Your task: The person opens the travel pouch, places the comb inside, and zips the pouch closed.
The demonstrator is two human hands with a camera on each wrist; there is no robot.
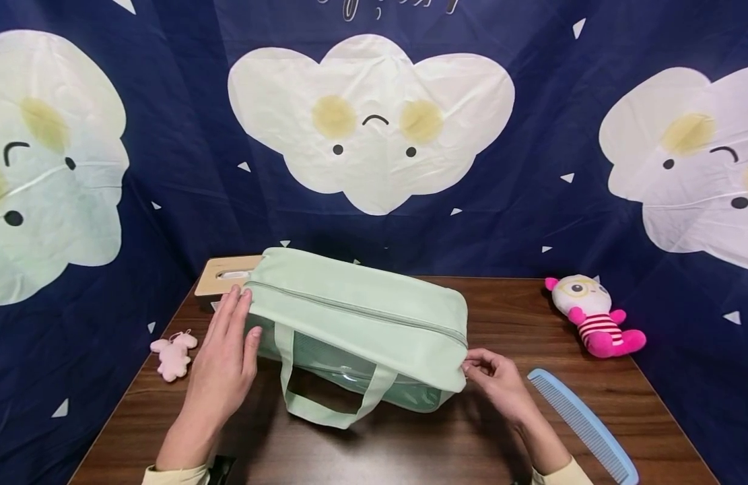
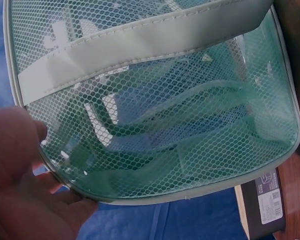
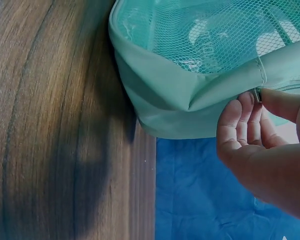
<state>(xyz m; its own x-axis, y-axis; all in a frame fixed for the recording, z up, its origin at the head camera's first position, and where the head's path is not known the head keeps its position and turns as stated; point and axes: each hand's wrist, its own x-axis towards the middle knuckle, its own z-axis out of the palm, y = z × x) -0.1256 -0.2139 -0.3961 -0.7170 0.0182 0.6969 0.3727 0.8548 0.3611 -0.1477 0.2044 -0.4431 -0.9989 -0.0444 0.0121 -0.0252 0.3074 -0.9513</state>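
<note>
A pale green bag (image 1: pixel 410 283) with clear and mesh sides stands on the table, its front handle (image 1: pixel 316 412) hanging down. A grey zipper (image 1: pixel 355 308) runs along its top and looks closed. My left hand (image 1: pixel 219 367) rests against the bag's left end with the fingers extended. In the left wrist view, that hand (image 2: pixel 24 175) lies at the bag's edge, its fingertips partly hidden. At the right end, my right hand (image 1: pixel 501 385) pinches the zipper pull (image 3: pixel 258 95) between thumb and curled fingers.
Behind the bag's left end stands a wood-topped box (image 1: pixel 213 276). A pink plush charm (image 1: pixel 172 357) lies at the left. To the right are a pink and white plush toy (image 1: pixel 594 320) and a blue comb (image 1: pixel 582 424). A dark blue cloth (image 1: pixel 531 222) hangs around the table.
</note>
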